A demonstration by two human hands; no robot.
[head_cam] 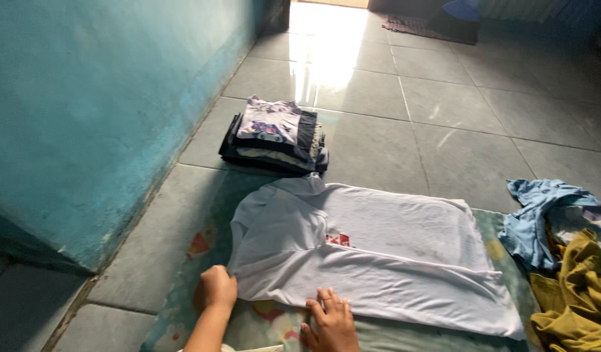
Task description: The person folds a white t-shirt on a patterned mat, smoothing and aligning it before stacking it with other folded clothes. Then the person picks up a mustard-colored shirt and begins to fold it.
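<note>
White shirt (378,254) lengthwise left-right, collar left.

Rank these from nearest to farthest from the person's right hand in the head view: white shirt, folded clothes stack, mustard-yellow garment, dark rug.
From the right hand:
1. White shirt, touching the fingers.
2. Mustard-yellow garment, at the right edge.
3. Folded clothes stack, ahead by the teal wall.
4. Dark rug, far end of the floor.

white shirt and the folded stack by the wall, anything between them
Almost nothing: in the head view the white shirt has its collar nearly at the folded stack, with only a thin strip of grey tile floor between them.
</note>
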